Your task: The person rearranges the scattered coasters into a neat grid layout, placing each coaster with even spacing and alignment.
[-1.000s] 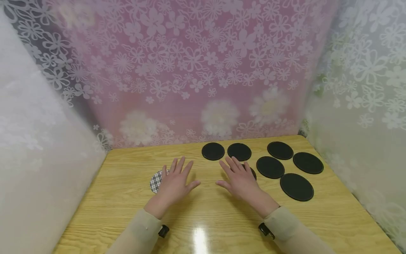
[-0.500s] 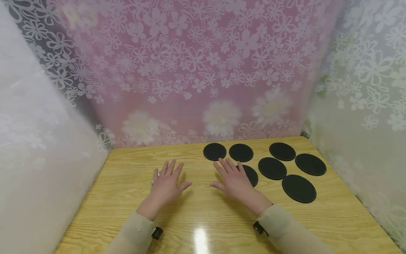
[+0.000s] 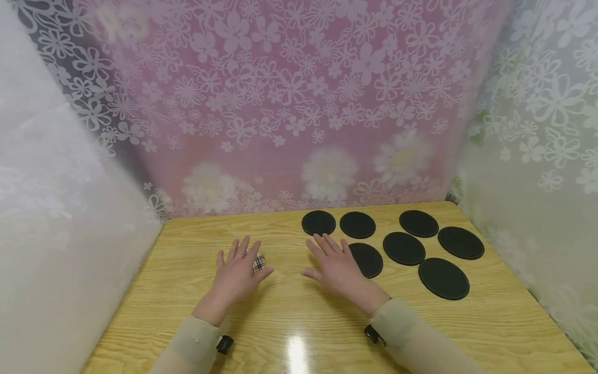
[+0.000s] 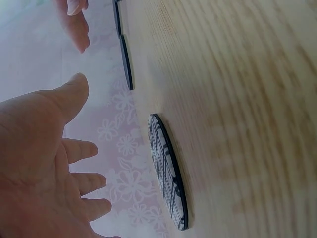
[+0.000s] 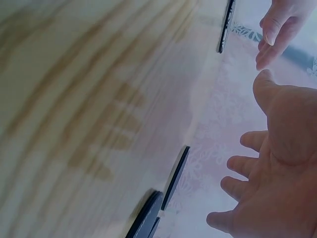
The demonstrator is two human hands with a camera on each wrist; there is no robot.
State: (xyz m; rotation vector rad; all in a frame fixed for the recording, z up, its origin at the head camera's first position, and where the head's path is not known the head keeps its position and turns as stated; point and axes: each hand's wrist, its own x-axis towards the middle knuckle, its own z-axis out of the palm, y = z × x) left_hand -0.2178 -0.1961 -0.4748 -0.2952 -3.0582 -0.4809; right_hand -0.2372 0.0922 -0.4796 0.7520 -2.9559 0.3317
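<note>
My left hand (image 3: 235, 277) hovers above the table with its fingers spread and holds nothing. Beneath it lies a round coaster with a white-and-black plaid face (image 3: 258, 263), partly hidden in the head view. The left wrist view shows this plaid coaster (image 4: 166, 173) flat on the wood, with a gap between it and the palm. To the right, my right hand (image 3: 336, 270) is also raised and holds nothing, its fingers spread. It partly covers the left edge of a round black coaster (image 3: 367, 261).
Several more black coasters lie flat at the back and right of the wooden table (image 3: 261, 332), among them one near the back edge (image 3: 318, 223) and one nearer the front (image 3: 444, 279). Floral curtains (image 3: 299, 104) enclose the back and both sides.
Both hands have drifted left, still spread. The plaid coaster now shows on the thumb side of the left hand instead of its outer side. The view has shifted slightly; the coasters have stayed put.
</note>
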